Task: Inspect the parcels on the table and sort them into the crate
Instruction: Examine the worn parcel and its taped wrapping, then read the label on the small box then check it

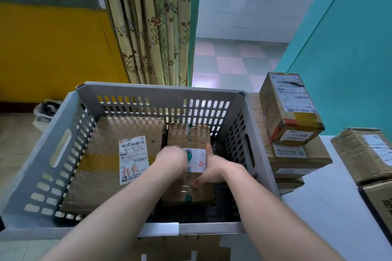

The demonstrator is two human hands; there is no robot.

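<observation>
Parcel in hand: small brown carton (191,133) with a white label and green-printed tape, lying inside the grey crate (131,93) at about 3 o'clock of its floor, its top face up.
Left hand: left hand (170,158) sits on the carton's 9 o'clock edge, fingers curled down over that side, grasping it.
Right hand: right hand (212,168) clasps the carton's 3 o'clock edge, thumb pointing up along the side, fingertips bent onto the top face.
Neighbour parcel: larger flat carton (106,154) fills the crate's 9 o'clock half, just beside the small one; its white label carries red handwriting.
Crate: slotted walls, a handle slot in each side wall, standing in front of the person.
Waiting parcels: stack of cartons (297,154) at 3 o'clock just outside the crate wall, a taped box (290,104) on top, tilted; further cartons (364,154) on the white desk (318,207) toward 4 o'clock.
Background: floral curtain (152,23) at 12 o'clock, yellow wall (53,48) at 10 o'clock, teal wall (350,38) at 2 o'clock.
</observation>
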